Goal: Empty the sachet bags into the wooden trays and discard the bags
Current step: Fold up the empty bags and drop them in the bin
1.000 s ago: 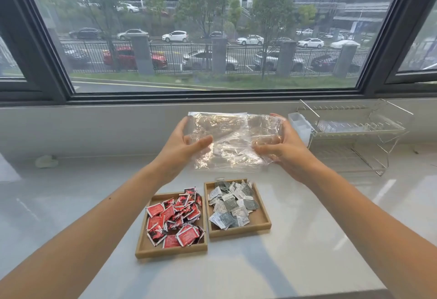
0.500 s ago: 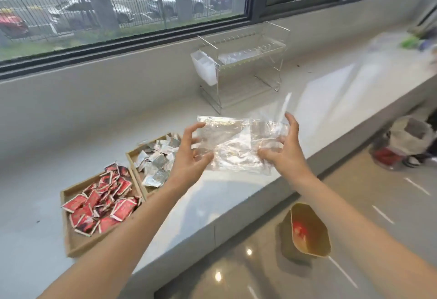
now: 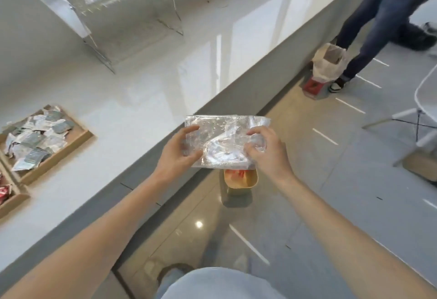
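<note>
Left hand [image 3: 175, 154] and right hand [image 3: 267, 156] pinch the clear bag [image 3: 220, 142], half hiding the bin [image 3: 240, 186]

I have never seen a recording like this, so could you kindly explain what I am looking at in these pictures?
No machine here: a person works with bare hands, and a camera worn on their head looks forward and down, so both arms reach in from below. The left hand and right hand each grip one side of a clear, seemingly empty bag, held past the counter edge and, from this angle, over a tan bin on the floor. On the white counter, at the left, lie a tray of grey sachets and, mostly cut off, a tray of red sachets. A clear rack stands further back. Another person's legs show at top right.
</note>
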